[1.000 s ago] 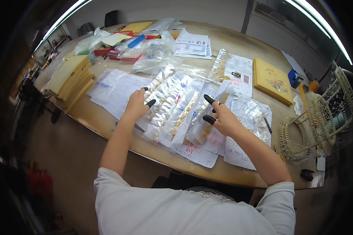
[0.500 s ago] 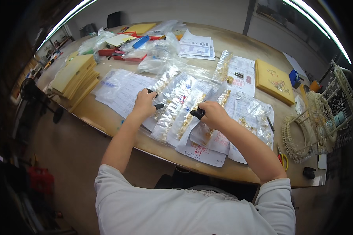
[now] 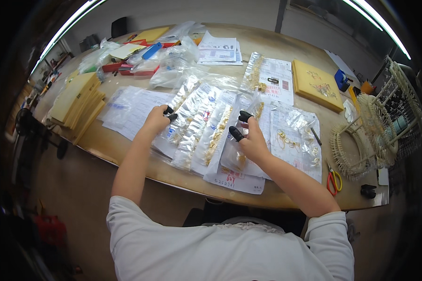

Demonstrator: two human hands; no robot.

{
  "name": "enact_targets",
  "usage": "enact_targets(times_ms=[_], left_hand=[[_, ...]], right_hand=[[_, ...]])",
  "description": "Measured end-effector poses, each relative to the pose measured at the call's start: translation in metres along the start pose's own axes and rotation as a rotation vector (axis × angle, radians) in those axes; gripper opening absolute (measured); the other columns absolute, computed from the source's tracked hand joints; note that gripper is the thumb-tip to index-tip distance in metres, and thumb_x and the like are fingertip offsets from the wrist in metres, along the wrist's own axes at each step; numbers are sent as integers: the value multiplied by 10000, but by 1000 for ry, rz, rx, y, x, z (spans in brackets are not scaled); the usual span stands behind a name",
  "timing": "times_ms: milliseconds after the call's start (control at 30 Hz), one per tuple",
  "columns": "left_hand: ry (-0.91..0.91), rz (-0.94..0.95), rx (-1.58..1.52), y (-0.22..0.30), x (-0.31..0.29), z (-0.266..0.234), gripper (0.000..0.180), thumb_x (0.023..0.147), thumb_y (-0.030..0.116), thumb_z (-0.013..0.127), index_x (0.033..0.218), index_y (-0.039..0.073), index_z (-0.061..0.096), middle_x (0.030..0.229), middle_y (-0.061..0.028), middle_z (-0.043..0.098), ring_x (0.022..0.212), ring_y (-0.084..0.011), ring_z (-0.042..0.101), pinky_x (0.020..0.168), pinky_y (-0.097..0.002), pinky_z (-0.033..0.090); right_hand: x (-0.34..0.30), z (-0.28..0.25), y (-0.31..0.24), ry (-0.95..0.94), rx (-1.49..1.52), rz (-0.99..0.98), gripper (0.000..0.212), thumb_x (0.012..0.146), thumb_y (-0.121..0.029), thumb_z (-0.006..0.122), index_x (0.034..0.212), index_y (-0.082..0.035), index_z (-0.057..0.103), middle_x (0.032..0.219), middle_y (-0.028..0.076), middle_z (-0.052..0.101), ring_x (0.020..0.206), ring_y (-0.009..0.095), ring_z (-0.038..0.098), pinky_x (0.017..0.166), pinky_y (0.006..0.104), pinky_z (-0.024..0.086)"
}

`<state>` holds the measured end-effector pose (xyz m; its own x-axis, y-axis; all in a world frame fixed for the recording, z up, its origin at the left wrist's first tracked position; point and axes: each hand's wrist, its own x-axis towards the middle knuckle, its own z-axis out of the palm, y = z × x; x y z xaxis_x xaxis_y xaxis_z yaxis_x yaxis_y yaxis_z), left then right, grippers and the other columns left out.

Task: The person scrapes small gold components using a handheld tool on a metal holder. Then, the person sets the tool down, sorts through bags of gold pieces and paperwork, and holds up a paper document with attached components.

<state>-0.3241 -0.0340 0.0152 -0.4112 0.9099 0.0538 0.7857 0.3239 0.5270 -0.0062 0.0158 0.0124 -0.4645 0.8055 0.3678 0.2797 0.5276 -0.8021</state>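
Note:
Black finger covers sit on the thumb and a fingertip of each hand. My left hand (image 3: 157,121) is at the left edge of the row of bags, its covered fingertips slightly apart beside a silvery plastic bag (image 3: 183,93). My right hand (image 3: 252,140) hovers over a clear bag (image 3: 234,154) with gold-coloured pieces, thumb and finger spread, nothing visible between them. Between the hands lie more long bags of gold-coloured jewellery pieces, among them a whitish bag (image 3: 215,136). They rest on printed paper sheets (image 3: 239,183), partly hidden by the bags.
On the left stands a stack of yellowish pads (image 3: 77,103); a yellow block (image 3: 316,86) lies at the right. Scissors (image 3: 334,181) and a spiky pale rack (image 3: 354,147) are near the right edge. Red trays (image 3: 147,71) with plastic bags fill the far left.
My right thumb and finger have spread apart, away from the bag or sheet they were at. My left fingertips have drawn closer together, and the hand has shifted slightly left. The view has shifted a little.

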Motion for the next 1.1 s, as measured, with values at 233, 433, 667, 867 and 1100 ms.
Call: enact_targets(times_ms=[233,433,667,867,1100], left_hand=[[190,274,35,52,-29,2,223,734,105,659,942,62,592,914,-161,555,902,-346,516,801,-381,418],[-147,498,-164,151,-80,20,441,767,170,657,1139,41,460,980,-142,528,784,-210,561,621,-310,476],[-260,294,-297,132,-72,39,531,678,-81,552,1172,44,402,876,-208,582,844,-374,580,687,-415,442],[-209,223,-351,124,-70,47,560,689,-78,553,1204,38,367,847,-192,579,760,-342,582,620,-385,455],[-145,228,-255,103,-74,50,347,773,81,592,1115,35,548,1028,-169,513,956,-299,488,842,-341,387]], right_hand=[[15,-24,-4,-148,-408,-53,343,716,-61,578,1056,-55,531,949,197,501,886,356,513,754,422,433],[22,-35,2,-213,-458,4,157,680,-58,567,833,-21,556,803,191,565,815,358,558,734,423,443],[17,-58,5,-169,-223,98,209,610,28,582,816,6,608,720,180,609,689,324,594,612,358,463],[8,-46,2,-254,21,101,241,734,1,606,971,-30,574,757,96,610,693,188,587,630,303,451],[-15,-31,4,-65,263,395,401,813,-97,586,1190,-56,458,1132,94,508,1044,168,484,742,276,450]])
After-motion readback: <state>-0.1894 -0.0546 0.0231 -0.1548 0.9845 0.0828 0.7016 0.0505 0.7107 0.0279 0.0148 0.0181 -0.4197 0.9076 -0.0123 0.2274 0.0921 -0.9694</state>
